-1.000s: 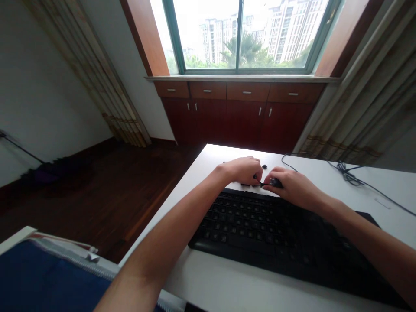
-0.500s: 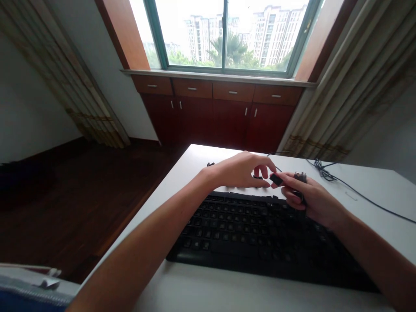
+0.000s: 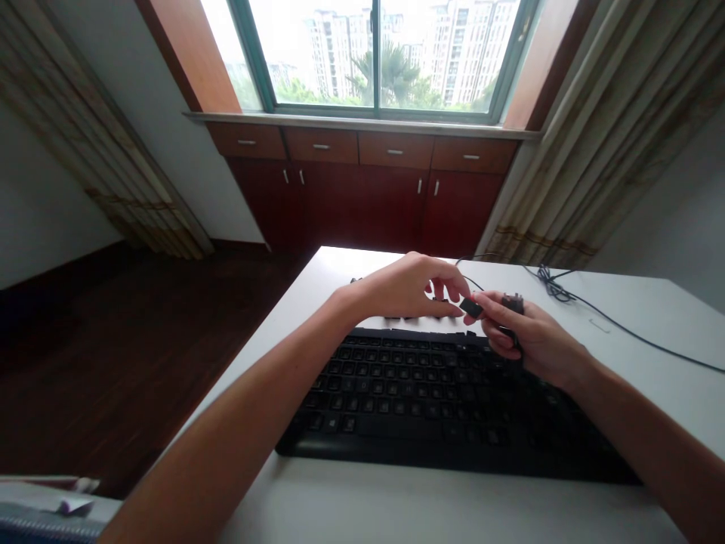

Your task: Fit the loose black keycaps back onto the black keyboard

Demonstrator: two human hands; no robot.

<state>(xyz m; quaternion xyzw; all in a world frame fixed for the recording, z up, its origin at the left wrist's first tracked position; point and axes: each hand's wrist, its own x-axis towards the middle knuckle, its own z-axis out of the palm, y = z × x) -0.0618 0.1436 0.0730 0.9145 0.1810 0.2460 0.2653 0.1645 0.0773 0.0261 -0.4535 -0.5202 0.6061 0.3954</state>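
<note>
A black keyboard [image 3: 442, 400] lies on the white desk [image 3: 396, 506] in front of me. My right hand [image 3: 526, 340] hovers over its far edge, fingers closed around a small black tool, with a black keycap [image 3: 471, 307] pinched at its fingertips. My left hand [image 3: 411, 291] is beside it above the top row, fingers curled loosely and reaching toward the keycap, thumb near it. A few loose black keycaps [image 3: 396, 317] lie on the desk just beyond the keyboard, partly hidden by my left hand.
A black cable [image 3: 612, 325] runs across the desk at the right, bunched near the far edge. Behind the desk stand dark red cabinets [image 3: 368, 189] under a window, with curtains [image 3: 612, 151] on both sides. Dark wooden floor [image 3: 130, 332] lies to the left.
My right hand lifted off the keyboard's far edge holding a black keycap and the tool. My left hand rose and opened its fingers toward it. The view shifted to the right.
</note>
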